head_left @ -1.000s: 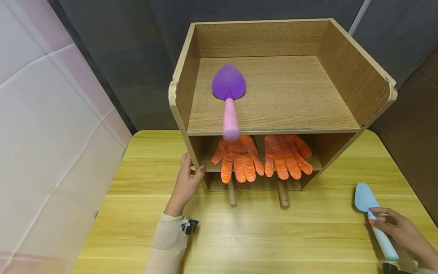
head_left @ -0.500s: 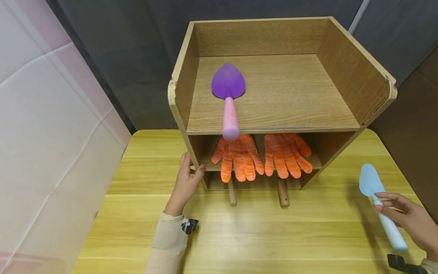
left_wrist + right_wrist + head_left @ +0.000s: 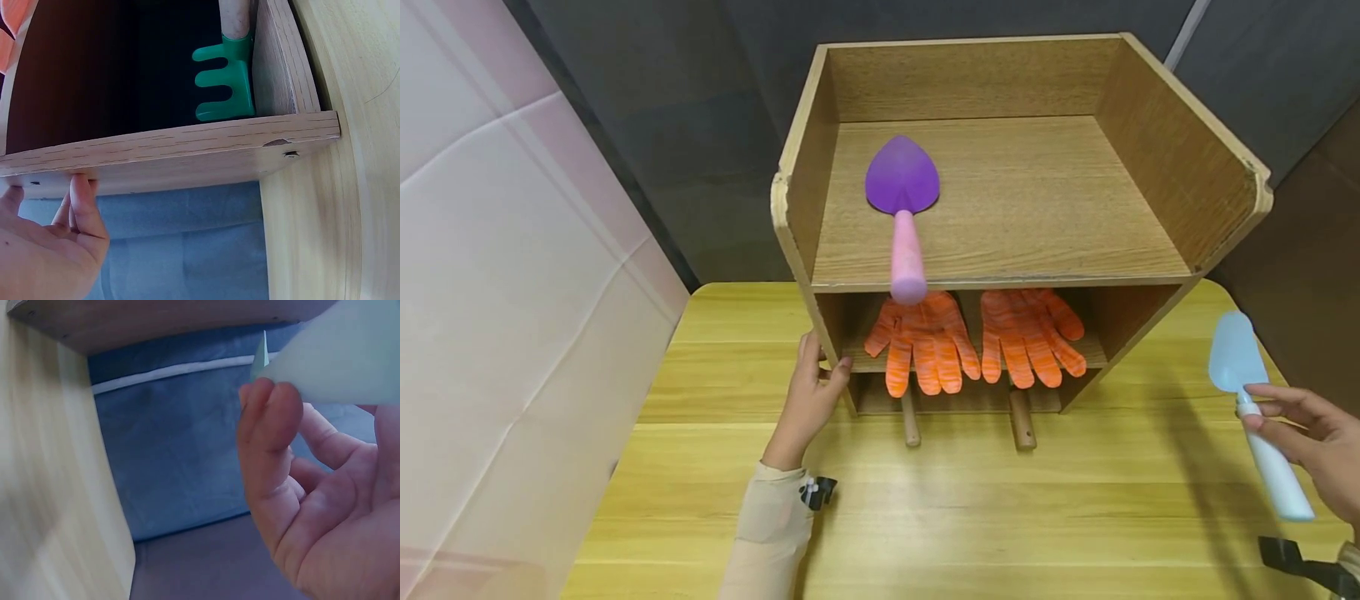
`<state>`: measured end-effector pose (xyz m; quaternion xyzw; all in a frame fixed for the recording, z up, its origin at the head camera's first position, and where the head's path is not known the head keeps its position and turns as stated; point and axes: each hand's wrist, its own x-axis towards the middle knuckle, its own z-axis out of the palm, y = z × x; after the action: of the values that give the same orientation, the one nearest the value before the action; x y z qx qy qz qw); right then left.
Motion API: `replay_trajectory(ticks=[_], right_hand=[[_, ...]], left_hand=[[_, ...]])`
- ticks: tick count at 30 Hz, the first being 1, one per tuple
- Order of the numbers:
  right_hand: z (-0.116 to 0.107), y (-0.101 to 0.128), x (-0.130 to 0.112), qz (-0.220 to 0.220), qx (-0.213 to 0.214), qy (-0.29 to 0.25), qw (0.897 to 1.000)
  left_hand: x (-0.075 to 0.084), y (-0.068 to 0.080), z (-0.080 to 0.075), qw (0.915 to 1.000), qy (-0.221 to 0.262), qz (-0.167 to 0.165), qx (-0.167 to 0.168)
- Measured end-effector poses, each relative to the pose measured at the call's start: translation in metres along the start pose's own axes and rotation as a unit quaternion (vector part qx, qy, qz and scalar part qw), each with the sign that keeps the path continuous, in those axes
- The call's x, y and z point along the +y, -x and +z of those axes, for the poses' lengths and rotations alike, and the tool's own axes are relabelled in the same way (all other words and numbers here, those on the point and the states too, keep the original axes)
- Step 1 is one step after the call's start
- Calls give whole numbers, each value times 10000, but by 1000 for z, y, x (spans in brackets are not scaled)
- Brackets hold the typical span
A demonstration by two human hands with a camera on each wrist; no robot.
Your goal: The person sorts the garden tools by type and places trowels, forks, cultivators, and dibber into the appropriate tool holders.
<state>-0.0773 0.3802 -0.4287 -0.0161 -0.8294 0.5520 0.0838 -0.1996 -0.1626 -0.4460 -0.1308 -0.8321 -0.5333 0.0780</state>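
Pale-blue trowel (image 3: 1255,417), gripped in right hand (image 3: 1311,446), has risen off table (image 3: 1000,517) near right edge; left hand (image 3: 808,392) still grips shelf (image 3: 1000,200) side, steadying it.

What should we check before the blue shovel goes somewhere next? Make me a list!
1. Blue shovel held: ok, the right hand pinches its handle, blade up, lifted off the table.
2. Firm hold: cannot tell, only the fingers pressing on it show close up.
3. Shelf box steadied: ok, the left hand grips its front left edge.
4. Free room on the top shelf: ok, the purple shovel lies on the left side, and the right side is bare.
5. Middle shelf: not ok for room, the orange gloves fill it.
6. Bottom space: cannot tell, a green rake lies inside, the rest is dark.
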Motion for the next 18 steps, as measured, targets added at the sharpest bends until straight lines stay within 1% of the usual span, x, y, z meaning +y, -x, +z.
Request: replay_trajectory(ticks=[1, 3, 6, 12, 18], right_hand=[[0, -1, -1, -169, -43, -435, 9989], [1, -4, -4, -449, -180, -1249, 9910], [0, -8, -9, -747, -376, -1868, 9788], [-2, -18, -22, -997, -448, -2024, 9732], [-2, -31, -37, -1091, -315, -1915, 9749]], left_hand=[[0, 0, 0, 10000, 4, -4, 1], [0, 0, 1, 10000, 7, -1, 6], [-1, -1, 1, 10000, 15, -12, 1], [-1, -1, 1, 10000, 23, -48, -21], [-1, -1, 1, 10000, 51, -54, 21]])
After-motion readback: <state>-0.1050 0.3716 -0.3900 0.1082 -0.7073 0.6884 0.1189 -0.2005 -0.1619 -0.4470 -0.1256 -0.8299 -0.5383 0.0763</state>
